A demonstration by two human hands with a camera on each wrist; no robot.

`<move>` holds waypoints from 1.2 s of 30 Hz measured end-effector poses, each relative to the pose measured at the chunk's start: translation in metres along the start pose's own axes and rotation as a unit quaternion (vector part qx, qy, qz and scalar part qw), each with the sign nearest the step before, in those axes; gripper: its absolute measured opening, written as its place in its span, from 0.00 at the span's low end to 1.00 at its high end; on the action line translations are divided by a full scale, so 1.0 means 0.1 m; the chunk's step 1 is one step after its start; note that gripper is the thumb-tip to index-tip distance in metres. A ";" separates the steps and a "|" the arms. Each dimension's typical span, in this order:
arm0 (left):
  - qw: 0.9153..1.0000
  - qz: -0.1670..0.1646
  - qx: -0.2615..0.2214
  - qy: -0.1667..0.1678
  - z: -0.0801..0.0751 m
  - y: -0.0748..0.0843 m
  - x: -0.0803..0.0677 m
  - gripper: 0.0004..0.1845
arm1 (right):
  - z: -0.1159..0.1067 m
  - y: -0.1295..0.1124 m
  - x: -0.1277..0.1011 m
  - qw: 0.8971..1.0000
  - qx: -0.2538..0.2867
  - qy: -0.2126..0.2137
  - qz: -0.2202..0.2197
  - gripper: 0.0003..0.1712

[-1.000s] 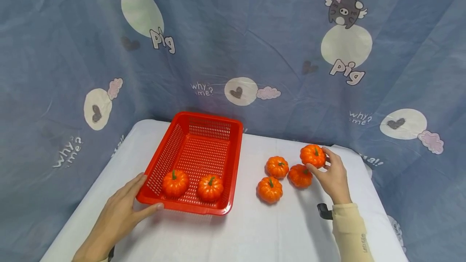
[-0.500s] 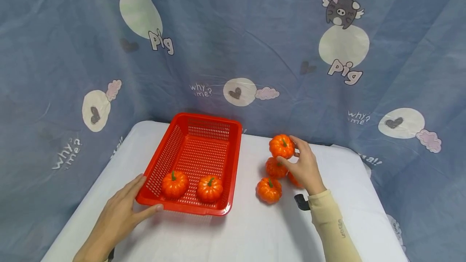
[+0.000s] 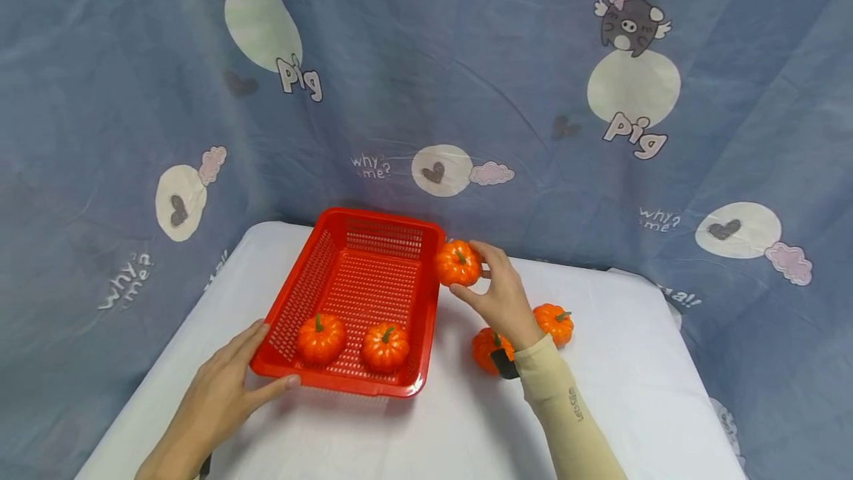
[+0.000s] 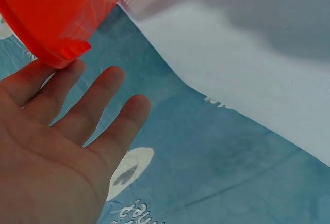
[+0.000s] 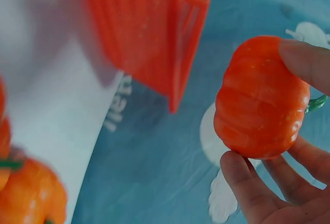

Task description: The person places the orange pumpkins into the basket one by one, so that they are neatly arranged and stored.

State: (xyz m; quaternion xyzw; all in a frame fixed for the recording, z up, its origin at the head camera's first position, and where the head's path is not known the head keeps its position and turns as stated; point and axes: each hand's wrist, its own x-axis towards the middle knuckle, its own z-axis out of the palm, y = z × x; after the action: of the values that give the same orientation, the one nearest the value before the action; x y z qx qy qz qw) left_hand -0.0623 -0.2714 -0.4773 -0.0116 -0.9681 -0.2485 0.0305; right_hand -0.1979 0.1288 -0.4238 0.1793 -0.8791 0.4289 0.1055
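My right hand (image 3: 501,295) pinches a small orange pumpkin (image 3: 457,263) in the air beside the far right rim of the red basket (image 3: 400,224). The right wrist view shows the pumpkin (image 5: 260,97) held between fingertips (image 5: 304,61), with the basket (image 5: 149,33) beyond. Two pumpkins (image 3: 321,337) (image 3: 384,347) lie in the basket's near end. My left hand (image 3: 223,395) rests flat against the basket's near left corner, fingers straight (image 4: 77,115). Two more pumpkins (image 3: 554,323) (image 3: 485,347) sit on the white table (image 3: 426,428), one partly hidden by my right wrist.
A blue cartoon-print curtain (image 3: 466,80) hangs close behind the table and drapes down both sides. The table's right edge (image 3: 693,361) lies just beyond the loose pumpkins. A dark strap (image 3: 504,365) sits on my right wrist.
My right hand lifted a pumpkin from the group on the right and carried it left to the basket's far right rim. The left hand stayed on the basket.
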 end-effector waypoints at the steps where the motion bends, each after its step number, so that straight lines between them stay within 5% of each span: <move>1: 1.000 0.001 -0.001 0.001 0.00 0.00 0.00 0.66 | 0.03 -0.03 0.02 1.000 0.002 0.000 -0.007 0.44; 12: 1.000 -0.002 0.004 -0.002 -0.01 0.01 0.00 0.67 | 0.38 -0.35 0.21 0.998 0.032 -0.017 -0.055 0.45; 25: 1.000 0.005 0.001 0.006 -0.02 0.01 0.00 0.66 | 0.79 -0.64 0.42 0.994 0.095 -0.027 -0.045 0.46; 36: 1.000 0.000 0.001 0.000 -0.02 0.01 0.01 0.67 | 1.21 -0.72 0.62 0.995 0.062 -0.076 -0.012 0.45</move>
State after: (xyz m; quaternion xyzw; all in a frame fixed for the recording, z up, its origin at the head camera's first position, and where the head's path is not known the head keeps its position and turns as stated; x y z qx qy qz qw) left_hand -0.0628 -0.2714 -0.4756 -0.0114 -0.9684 -0.2474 0.0302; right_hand -0.2292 -0.0220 -0.4255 0.2279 -0.8541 0.4664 0.0321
